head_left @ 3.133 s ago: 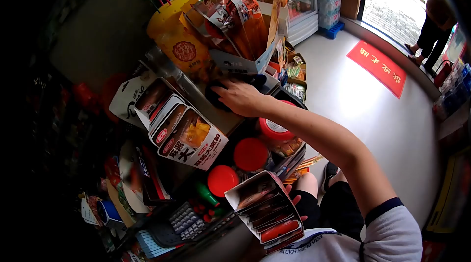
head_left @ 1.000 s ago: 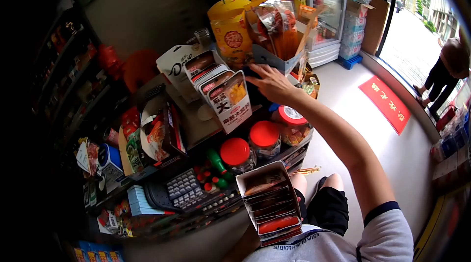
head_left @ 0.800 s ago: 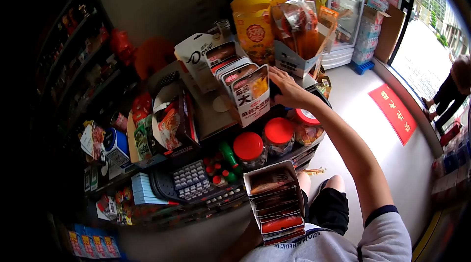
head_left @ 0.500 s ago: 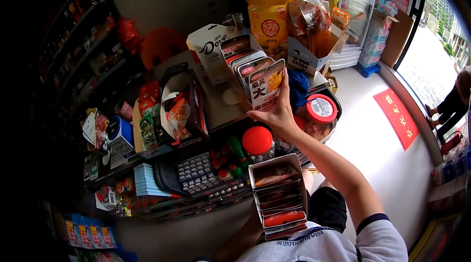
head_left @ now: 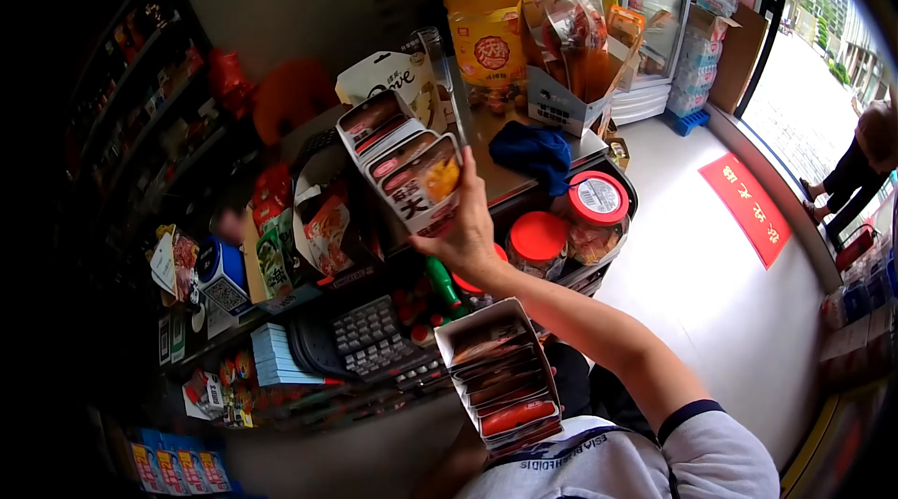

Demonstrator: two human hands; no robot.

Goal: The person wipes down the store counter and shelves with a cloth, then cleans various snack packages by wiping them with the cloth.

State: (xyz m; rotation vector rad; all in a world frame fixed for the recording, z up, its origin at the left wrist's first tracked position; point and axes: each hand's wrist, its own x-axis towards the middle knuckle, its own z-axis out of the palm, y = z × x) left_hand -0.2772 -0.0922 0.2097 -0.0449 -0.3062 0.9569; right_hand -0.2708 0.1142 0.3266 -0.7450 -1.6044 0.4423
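My right hand (head_left: 468,232) is closed round the near end of an open carton of snack packets (head_left: 402,162), tilted above the counter. Its upright packets have dark, brown and orange fronts with Chinese print. Close to my chest is a second open carton of packets (head_left: 500,377), dark ones with a red one near the front. My left hand supports this carton from below; most of it is hidden, with only a bit of finger (head_left: 554,372) showing at the carton's right side. A white Dove bag (head_left: 388,78) stands behind the first carton.
On the counter are a yellow tub (head_left: 491,41), a box of bagged snacks (head_left: 571,78), a blue cloth (head_left: 531,153) and red-lidded jars (head_left: 538,237). A keyboard (head_left: 365,335) lies below. A red mat (head_left: 746,209) is on the floor; a person (head_left: 865,162) stands at the doorway.
My right hand has moved left with its carton, uncovering more of the blue cloth and jars. The carton by my chest has shifted slightly left. The view has shifted a little too.
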